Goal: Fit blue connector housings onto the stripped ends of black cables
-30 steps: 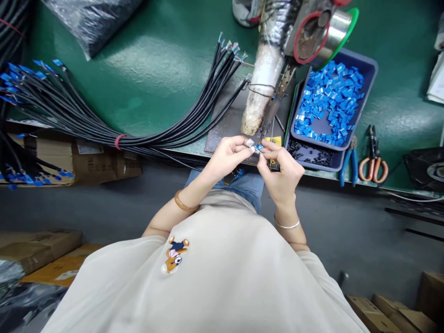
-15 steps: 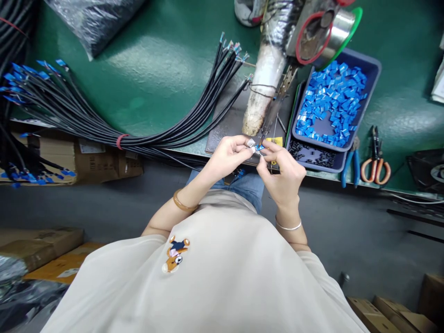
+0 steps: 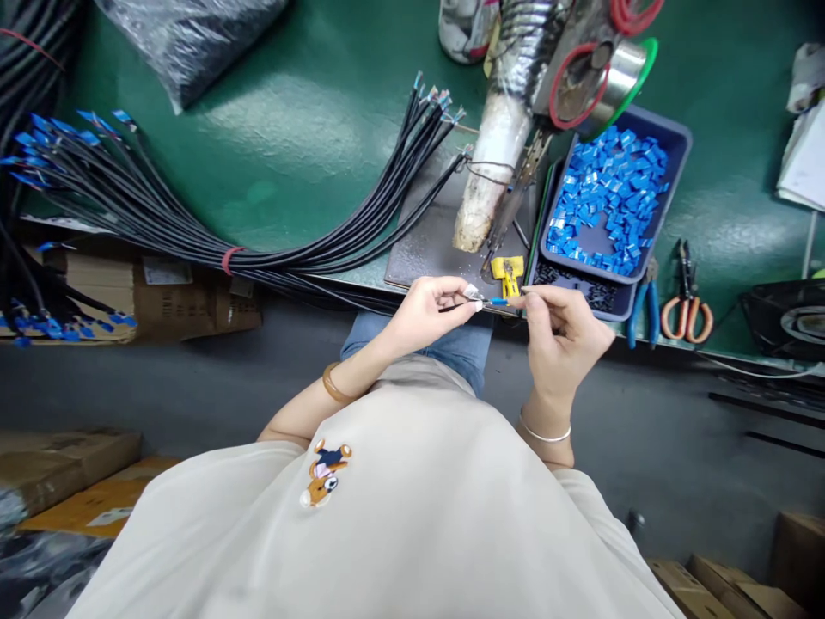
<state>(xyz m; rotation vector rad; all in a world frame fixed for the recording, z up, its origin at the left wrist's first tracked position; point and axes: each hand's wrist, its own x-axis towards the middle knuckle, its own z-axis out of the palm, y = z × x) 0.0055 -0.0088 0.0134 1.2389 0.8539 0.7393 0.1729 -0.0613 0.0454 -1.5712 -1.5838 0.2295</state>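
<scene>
Fingers pinching a blue cable end (image 3: 496, 302), my left hand (image 3: 429, 315) and right hand (image 3: 564, 340) withdraw to the counter's (image 3: 322, 94) front edge, soldering seemingly done.

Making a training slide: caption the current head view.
Small blue piece between left hand and right hand, at a green bench bearing a tray of blue parts.

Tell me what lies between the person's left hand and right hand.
In the head view, a small blue piece lies between the left hand and the right hand. A yellow object shows just beyond it.
</scene>
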